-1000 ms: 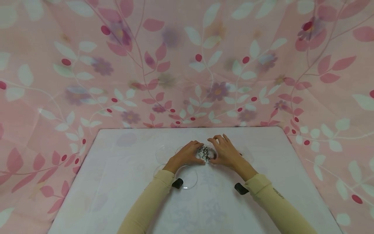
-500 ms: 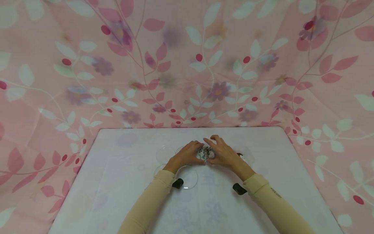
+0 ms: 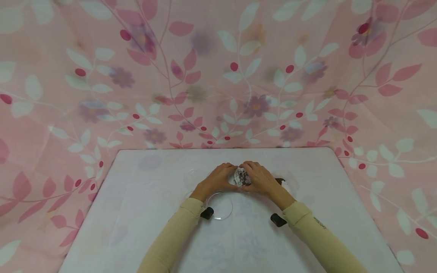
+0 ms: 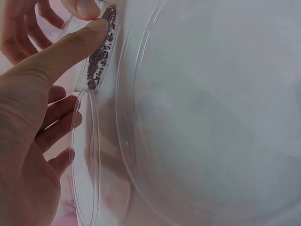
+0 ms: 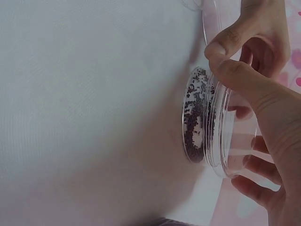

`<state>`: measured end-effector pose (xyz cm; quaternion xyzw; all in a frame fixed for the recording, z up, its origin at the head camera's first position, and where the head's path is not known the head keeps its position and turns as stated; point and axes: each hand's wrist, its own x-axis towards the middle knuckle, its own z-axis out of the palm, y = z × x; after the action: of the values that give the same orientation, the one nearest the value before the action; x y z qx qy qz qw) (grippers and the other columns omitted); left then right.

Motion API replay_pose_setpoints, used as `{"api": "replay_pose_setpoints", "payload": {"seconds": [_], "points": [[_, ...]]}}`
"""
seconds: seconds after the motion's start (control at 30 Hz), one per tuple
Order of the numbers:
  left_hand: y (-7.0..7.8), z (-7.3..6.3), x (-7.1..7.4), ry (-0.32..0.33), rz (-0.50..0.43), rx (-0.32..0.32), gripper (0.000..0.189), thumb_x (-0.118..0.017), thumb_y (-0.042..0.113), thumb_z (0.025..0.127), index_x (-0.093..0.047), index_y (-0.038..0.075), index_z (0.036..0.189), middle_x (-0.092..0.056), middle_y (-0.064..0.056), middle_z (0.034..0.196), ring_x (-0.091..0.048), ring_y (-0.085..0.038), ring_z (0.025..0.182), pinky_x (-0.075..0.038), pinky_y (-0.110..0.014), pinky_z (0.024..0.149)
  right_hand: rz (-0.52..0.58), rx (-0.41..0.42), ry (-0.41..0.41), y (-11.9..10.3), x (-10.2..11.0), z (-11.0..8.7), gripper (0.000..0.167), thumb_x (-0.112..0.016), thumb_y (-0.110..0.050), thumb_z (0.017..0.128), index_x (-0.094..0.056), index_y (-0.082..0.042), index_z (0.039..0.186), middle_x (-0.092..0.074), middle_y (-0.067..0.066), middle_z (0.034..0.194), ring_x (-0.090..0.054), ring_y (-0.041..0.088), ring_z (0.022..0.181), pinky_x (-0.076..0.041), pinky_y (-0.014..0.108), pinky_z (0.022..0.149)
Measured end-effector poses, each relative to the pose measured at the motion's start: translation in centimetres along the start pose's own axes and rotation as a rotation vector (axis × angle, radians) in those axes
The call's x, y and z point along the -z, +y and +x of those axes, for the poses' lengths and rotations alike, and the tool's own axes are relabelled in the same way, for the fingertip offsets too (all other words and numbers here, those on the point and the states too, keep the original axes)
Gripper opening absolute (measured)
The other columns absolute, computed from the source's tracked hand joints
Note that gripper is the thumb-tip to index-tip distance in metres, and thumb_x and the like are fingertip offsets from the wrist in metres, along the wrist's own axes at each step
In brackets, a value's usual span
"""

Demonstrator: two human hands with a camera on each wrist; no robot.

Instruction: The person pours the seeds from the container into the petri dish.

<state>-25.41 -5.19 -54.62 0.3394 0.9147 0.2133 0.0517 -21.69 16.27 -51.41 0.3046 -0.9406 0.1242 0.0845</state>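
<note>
Between my hands is a clear petri dish [image 3: 242, 177] with small dark grains in it. My right hand [image 3: 262, 181] grips clear dish pieces, thumb [image 5: 240, 77] on the near rim and fingers spread along the far side. In the right wrist view, the clear rims [image 5: 218, 134] stand tilted over the grain layer [image 5: 194, 127]. My left hand [image 3: 216, 180] curves round the left side of the dish. Its thumb [image 4: 77, 44] presses at the rim, close to the right thumb. Whether the rims belong to one dish or a stack I cannot tell.
More clear dishes lie on the white-covered table [image 3: 136, 212]: one by the left sleeve [image 3: 219, 206], one farther back [image 3: 192, 179]. A dark-and-white item [image 3: 282, 182] lies partly hidden behind the right wrist. A pink floral cloth [image 3: 218, 76] hangs behind the table.
My right hand has moved left, its fingers closing in round the dish, which now looks more tilted. More of the dark-and-white item shows behind the right wrist. My left hand has barely moved.
</note>
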Motion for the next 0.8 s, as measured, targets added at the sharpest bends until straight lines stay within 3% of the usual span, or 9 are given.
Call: {"api": "replay_pose_setpoints", "payload": {"seconds": [0.17,0.47,0.8], "points": [[-0.1,-0.2,0.6,-0.023,0.003,0.024,0.085,-0.082,0.053,0.073,-0.052,0.012,0.142,-0.056,-0.003,0.138,-0.051,-0.020,0.129,-0.040,-0.036,0.113,-0.045,-0.011,-0.012,-0.1,-0.6,0.2,0.081,-0.084,-0.054,0.069,-0.056,-0.009,0.131,-0.058,0.014,0.131,-0.060,0.034,0.113,-0.056,0.050,0.083],[-0.4,-0.5,0.7,-0.029,0.016,0.017,0.081,-0.082,0.051,0.073,-0.056,0.012,0.138,-0.057,-0.003,0.136,-0.052,-0.020,0.127,-0.041,-0.036,0.112,-0.043,-0.049,-0.070,-0.4,-1.1,0.3,0.082,-0.083,-0.056,0.069,-0.055,-0.011,0.131,-0.057,0.013,0.134,-0.058,0.034,0.118,-0.054,0.051,0.089],[-0.5,-0.8,0.7,-0.051,0.009,0.049,0.080,-0.081,0.053,0.074,-0.055,0.016,0.140,-0.055,-0.001,0.138,-0.049,-0.020,0.132,-0.036,-0.038,0.117,-0.012,-0.074,-0.103,-0.6,-1.3,0.2,0.077,-0.084,-0.053,0.070,-0.060,-0.012,0.130,-0.057,0.016,0.134,-0.058,0.036,0.119,-0.053,0.053,0.092]]}}
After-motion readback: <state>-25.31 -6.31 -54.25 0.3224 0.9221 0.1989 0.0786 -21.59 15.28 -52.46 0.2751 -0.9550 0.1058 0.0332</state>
